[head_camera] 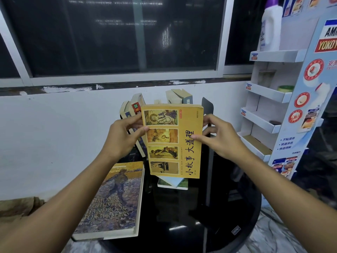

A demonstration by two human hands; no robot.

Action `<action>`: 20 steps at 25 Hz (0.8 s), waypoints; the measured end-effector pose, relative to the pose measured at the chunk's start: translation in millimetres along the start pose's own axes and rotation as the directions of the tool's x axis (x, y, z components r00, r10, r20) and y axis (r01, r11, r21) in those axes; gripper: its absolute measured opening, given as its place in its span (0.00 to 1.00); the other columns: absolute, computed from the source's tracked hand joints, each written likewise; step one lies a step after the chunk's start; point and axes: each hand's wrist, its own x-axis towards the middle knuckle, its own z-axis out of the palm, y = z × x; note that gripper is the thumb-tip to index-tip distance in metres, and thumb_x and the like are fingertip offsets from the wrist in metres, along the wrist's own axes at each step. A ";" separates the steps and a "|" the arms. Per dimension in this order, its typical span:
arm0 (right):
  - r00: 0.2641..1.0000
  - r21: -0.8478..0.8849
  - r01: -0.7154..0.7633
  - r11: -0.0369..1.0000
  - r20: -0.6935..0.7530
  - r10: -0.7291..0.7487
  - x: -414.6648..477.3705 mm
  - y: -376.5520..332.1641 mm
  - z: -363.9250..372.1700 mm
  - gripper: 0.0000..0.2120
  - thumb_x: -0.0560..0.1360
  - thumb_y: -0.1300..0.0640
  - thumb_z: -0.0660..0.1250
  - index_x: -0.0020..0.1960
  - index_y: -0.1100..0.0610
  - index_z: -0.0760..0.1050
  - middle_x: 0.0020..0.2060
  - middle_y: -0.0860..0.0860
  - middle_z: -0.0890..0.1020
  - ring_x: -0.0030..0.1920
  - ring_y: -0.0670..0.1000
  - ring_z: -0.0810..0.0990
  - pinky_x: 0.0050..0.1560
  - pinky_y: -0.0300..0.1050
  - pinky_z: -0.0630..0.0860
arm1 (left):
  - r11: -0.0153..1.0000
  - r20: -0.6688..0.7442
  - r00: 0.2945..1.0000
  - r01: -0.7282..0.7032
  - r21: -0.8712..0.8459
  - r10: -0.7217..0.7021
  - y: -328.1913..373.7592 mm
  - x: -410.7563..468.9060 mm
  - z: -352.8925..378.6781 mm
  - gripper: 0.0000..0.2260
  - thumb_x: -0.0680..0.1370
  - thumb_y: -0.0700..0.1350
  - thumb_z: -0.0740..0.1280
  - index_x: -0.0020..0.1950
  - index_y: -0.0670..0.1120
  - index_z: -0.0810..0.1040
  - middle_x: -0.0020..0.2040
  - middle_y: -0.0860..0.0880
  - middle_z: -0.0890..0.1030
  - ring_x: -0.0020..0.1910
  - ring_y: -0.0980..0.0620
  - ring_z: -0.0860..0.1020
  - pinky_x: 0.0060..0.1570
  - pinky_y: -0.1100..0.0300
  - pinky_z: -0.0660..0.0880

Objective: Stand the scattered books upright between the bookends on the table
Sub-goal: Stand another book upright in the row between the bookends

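I hold a yellow paperback [189,143] upright in the air over the round black table [228,216], its cover facing me. My left hand [122,137] grips its left edge, thumb on the cover. My right hand [218,137] grips its right edge. Behind it, several books [135,106] lean at the far side of the table, and two more [179,96] stand beside a black bookend [207,106]. A thick handbook [114,199] lies flat at the table's left edge. A small green-and-white book [173,183] lies flat under the held one.
A white wall and dark window run behind the table. A cardboard display shelf [269,92] with a white bottle [270,26] stands at the right, close to the table. Marbled floor shows below.
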 end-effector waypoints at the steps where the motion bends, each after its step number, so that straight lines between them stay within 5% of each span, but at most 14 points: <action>1: 1.000 -0.005 -0.006 1.000 0.023 0.006 2.1 0.1 -1.7 0.17 0.72 0.52 0.78 0.55 0.51 0.74 0.49 0.43 0.80 0.42 0.43 0.85 0.40 0.38 0.80 | 1.000 0.001 1.000 -0.001 0.002 0.001 -0.7 -0.3 0.2 0.20 0.79 0.42 0.72 0.70 0.52 0.78 0.55 0.56 0.86 0.52 0.56 0.83 0.61 0.47 0.79; 7: 0.997 0.091 0.028 0.995 0.074 -0.035 23.0 -7.2 -14.4 0.19 0.72 0.44 0.74 0.59 0.51 0.78 0.53 0.47 0.85 0.51 0.47 0.86 0.56 0.51 0.82 | 1.000 0.009 1.000 -0.012 0.020 0.012 -2.1 1.3 3.6 0.19 0.80 0.43 0.70 0.71 0.54 0.78 0.57 0.58 0.85 0.55 0.59 0.83 0.62 0.48 0.79; 17: 0.994 -0.011 0.053 0.999 -0.090 -0.054 17.5 -12.4 -33.9 0.15 0.74 0.50 0.75 0.54 0.58 0.79 0.45 0.48 0.85 0.45 0.48 0.86 0.39 0.55 0.85 | 0.987 0.108 0.990 -0.100 0.122 0.087 14.0 34.8 29.7 0.15 0.80 0.40 0.70 0.66 0.51 0.80 0.57 0.57 0.84 0.56 0.61 0.81 0.62 0.57 0.78; 20: 0.987 -0.091 0.047 0.995 -0.151 -0.060 15.1 -15.1 -50.1 0.14 0.73 0.50 0.76 0.52 0.57 0.79 0.43 0.47 0.85 0.43 0.49 0.86 0.40 0.54 0.85 | 0.968 0.152 0.983 -0.136 0.210 0.105 20.2 52.5 44.2 0.19 0.79 0.43 0.71 0.71 0.49 0.77 0.64 0.50 0.82 0.61 0.58 0.79 0.59 0.72 0.74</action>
